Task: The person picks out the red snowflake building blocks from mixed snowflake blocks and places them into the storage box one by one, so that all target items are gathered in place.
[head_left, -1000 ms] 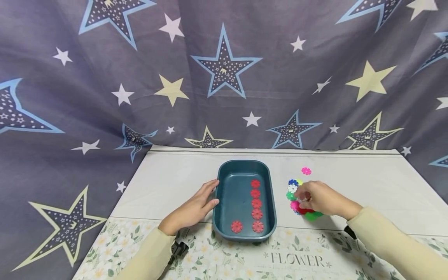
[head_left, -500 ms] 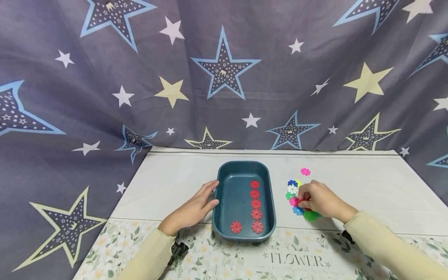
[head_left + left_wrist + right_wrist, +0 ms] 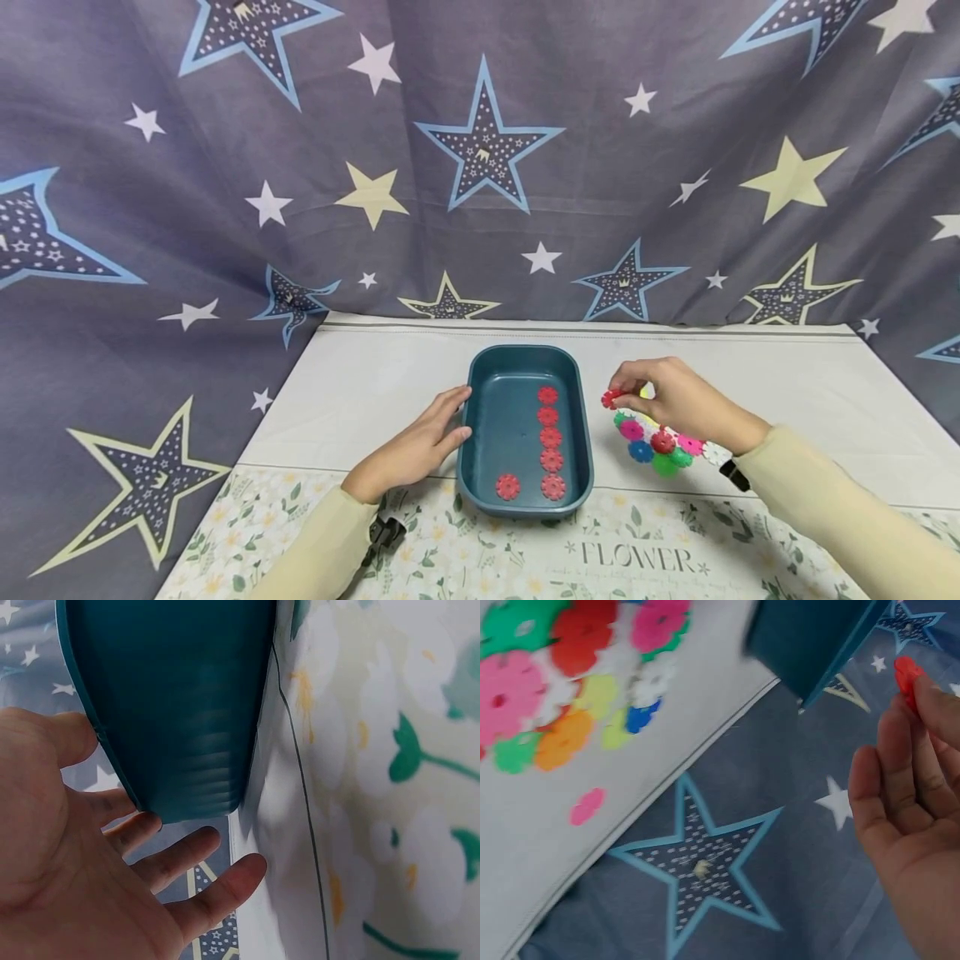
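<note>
Between thumb and fingertips my right hand pinches a red snowflake disc, raised above the table just right of the tray; the right wrist view shows the same red disc at the fingertips. Below that hand lies a pile of mixed-colour snowflake discs, partly hidden by it. My left hand touches the left rim of the dark teal tray with fingers spread and loosely bent. In the left wrist view its thumb and fingers rest against the tray wall. Inside the tray, red discs form a column on the right, and one red disc lies bottom left.
The table has a white cloth at the back and a floral part with lettering in front. A star-patterned curtain stands behind. In the right wrist view a single pink disc lies apart from the pile.
My right hand has picked a red disc from the pile and moved it up and left toward the tray. The left hand and the discs in the tray stay put.
</note>
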{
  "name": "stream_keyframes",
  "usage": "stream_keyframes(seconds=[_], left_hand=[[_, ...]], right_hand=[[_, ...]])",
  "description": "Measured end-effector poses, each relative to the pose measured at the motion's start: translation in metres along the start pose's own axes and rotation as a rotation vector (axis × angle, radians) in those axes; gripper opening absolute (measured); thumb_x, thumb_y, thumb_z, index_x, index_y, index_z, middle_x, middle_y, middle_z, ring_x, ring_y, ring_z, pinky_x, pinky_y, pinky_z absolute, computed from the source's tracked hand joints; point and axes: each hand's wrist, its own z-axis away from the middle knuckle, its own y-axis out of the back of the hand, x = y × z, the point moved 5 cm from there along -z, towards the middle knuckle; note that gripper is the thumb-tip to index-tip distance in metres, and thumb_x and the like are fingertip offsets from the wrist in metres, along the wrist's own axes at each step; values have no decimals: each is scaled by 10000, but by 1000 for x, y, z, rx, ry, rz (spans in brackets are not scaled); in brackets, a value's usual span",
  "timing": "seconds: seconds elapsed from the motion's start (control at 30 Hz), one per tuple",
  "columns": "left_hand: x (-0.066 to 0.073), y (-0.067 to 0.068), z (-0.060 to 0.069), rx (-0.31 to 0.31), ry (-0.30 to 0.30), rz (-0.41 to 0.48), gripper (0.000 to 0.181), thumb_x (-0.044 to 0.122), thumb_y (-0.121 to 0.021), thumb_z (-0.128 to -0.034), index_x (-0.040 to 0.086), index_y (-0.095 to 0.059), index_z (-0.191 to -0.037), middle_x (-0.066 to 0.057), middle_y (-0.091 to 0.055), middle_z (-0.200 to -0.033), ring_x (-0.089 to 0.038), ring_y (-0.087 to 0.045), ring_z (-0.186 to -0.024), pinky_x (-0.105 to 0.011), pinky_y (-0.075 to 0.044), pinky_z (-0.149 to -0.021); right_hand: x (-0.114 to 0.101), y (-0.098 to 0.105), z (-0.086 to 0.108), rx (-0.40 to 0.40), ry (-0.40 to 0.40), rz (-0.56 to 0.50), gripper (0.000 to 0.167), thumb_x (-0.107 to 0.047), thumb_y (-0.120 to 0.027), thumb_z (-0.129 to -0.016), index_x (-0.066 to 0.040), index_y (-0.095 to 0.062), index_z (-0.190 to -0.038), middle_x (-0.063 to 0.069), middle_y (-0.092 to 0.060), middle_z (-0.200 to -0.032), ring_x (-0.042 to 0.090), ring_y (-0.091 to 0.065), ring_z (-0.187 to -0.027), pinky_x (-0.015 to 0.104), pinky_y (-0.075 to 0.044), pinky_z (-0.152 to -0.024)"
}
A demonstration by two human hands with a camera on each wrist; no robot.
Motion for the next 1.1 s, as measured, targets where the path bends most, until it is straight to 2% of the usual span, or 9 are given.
stream_keyframes(seconds=[0.13,0.3,0.47,0.53,0.67,0.77,0.93,1.1], left_hand=[[1,0,1,-1,2,5,623,405,-392,-1016,97,-191,-1519,-77,-176,-1546,-190,-222,-1381,-419,-283,-1068],[1,0,2,-2,9,2,622,395,-398,-1016,99,-187,-1521,-63,-169,-1548,-193,-232,-1378,-418,-285,-1067],[1,1,1,-5,10,-3,626,402,-392,-1017,99,-179,-1522,-59,-168,-1547,-196,-254,-1370,-414,-289,-1064],[2,1,1,-6,8,-2,626,402,-389,-1018,96,-179,-1521,-63,-171,-1547,-192,-252,-1370,-407,-286,-1067],[1,0,0,1,4,-1,623,400,-392,-1017,92,-189,-1519,-69,-179,-1545,-180,-226,-1378,-399,-279,-1071],[1,-1,0,1,6,7,619,387,-400,-1018,95,-186,-1520,-75,-177,-1546,-178,-216,-1382,-406,-284,-1067],[2,-2,0,-12,13,19,622,388,-395,-1020,105,-167,-1524,-67,-159,-1551,-174,-209,-1384,-407,-292,-1063],[1,0,1,-13,17,13,628,401,-386,-1019,108,-160,-1526,-72,-156,-1552,-163,-184,-1390,-403,-284,-1068]], right_hand=[[-13,-5,-10,-33,55,-26,201,-38,-777,-774,-175,-681,-885,-134,-668,-815,-6,-618,-734,260,-524,-664],[-27,-21,-21,-92,78,-86,190,-3,-746,-796,-151,-695,-905,-109,-672,-852,19,-627,-771,230,-522,-669],[-44,-56,-38,-165,181,-74,114,-58,-726,-835,-141,-706,-911,-87,-657,-881,30,-600,-811,213,-505,-704],[-50,-75,-47,-215,197,-85,95,-59,-723,-839,-134,-709,-895,-66,-667,-867,25,-595,-793,203,-500,-705],[-53,-108,-62,-333,125,-127,109,-23,-713,-832,-128,-706,-859,-63,-666,-780,-3,-572,-659,171,-481,-615],[-51,-125,-69,-386,67,-141,132,18,-723,-806,-109,-704,-835,-51,-651,-726,0,-546,-585,172,-468,-549],[-48,-139,-73,-418,27,-108,130,18,-755,-776,-97,-700,-803,-43,-638,-693,-4,-537,-563,166,-463,-526],[-46,-143,-75,-408,-10,-63,116,-26,-786,-759,-98,-699,-784,-32,-633,-690,10,-537,-562,173,-460,-519]])
